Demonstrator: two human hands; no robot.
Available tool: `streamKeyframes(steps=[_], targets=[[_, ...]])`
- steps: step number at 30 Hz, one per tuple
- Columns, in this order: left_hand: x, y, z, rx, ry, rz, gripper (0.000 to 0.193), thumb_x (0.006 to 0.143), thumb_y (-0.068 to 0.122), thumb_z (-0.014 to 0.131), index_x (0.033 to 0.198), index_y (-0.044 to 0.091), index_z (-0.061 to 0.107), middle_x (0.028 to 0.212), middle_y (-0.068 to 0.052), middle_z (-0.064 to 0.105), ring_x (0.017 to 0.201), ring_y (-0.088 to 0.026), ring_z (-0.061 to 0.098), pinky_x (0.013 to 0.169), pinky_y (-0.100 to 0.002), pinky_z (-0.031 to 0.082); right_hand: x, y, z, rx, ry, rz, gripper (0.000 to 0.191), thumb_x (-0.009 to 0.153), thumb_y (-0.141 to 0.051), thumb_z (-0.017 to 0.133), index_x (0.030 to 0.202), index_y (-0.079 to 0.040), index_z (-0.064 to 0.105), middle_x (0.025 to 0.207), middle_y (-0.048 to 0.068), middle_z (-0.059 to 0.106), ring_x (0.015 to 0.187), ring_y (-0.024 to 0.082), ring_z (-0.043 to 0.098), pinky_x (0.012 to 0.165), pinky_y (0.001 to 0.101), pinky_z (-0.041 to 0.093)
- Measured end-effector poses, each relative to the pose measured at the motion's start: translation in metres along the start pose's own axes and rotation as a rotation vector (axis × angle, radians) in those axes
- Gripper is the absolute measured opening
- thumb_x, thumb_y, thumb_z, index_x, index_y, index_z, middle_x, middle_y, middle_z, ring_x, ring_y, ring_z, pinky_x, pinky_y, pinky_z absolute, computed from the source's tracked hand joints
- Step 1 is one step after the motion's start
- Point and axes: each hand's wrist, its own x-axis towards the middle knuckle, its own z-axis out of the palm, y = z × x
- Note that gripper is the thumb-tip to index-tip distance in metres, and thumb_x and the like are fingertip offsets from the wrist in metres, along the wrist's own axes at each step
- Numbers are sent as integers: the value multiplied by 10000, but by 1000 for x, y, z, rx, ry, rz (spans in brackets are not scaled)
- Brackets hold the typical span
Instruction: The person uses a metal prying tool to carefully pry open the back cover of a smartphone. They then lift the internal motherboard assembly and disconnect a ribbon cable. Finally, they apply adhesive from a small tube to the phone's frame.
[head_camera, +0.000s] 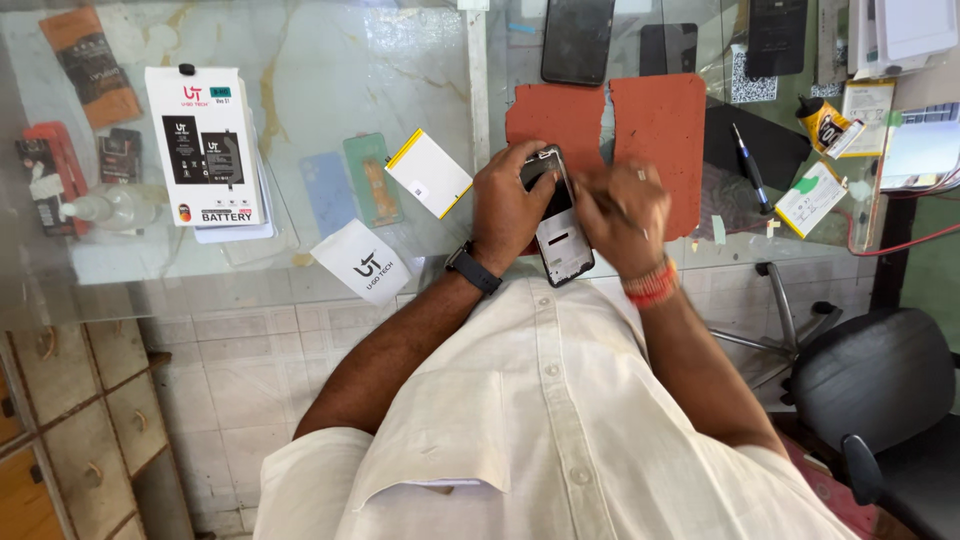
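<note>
At the near edge of a glass counter (300, 70), a person's left hand (508, 205) grips an opened phone (560, 235) by its side, its back cover off, over a red mat (655, 125). Right hand (625, 215) is curled over the phone's upper part; whether it pinches a tool cannot be told. White battery (428, 172) lies just left; a battery box (205, 145) farther left.

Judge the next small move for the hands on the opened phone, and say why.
Probably a steadier grip by the left hand on the opened phone. The phone juts past the edge of the red mat towards the person, while the right hand works at its upper part; what the right hand's fingers hold is blurred.
</note>
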Motion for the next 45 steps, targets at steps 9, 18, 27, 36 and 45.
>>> streamKeyframes(steps=[9,18,27,36,45], targets=[[-2,-5,0,9,9,26,345,823,88,799,1142,2,698,1092,-181,739,989,-327,737,869,-389,590,-51,-21,-26,27,-12,81,77,849,27,774,872,-22,720,854,99,743,677,241,639,791,380,488],[-2,-4,0,1,-5,-4,358,811,89,802,1143,-2,703,1084,-181,736,976,-320,742,867,-385,593,6,5,6,16,15,11,110,901,-40,813,875,-42,706,820,110,720,716,281,662,790,406,500],[-3,-6,1,12,14,16,346,808,87,803,1127,-4,702,1075,-182,743,982,-323,738,866,-388,585,-47,-27,-33,11,-86,122,80,838,-7,781,880,-44,723,862,105,749,778,257,713,780,372,522],[-1,1,-1,16,4,36,404,800,70,825,1168,-5,675,1093,-179,743,1008,-319,745,875,-384,595,2,7,19,505,100,320,44,957,14,748,994,22,726,963,125,761,857,161,747,769,271,617],[-1,5,-1,-35,-25,-49,354,804,54,833,1100,13,643,1024,-139,762,950,-271,769,829,-355,610,16,29,25,409,-12,395,72,941,-26,798,952,27,749,882,111,768,783,130,730,676,252,586]])
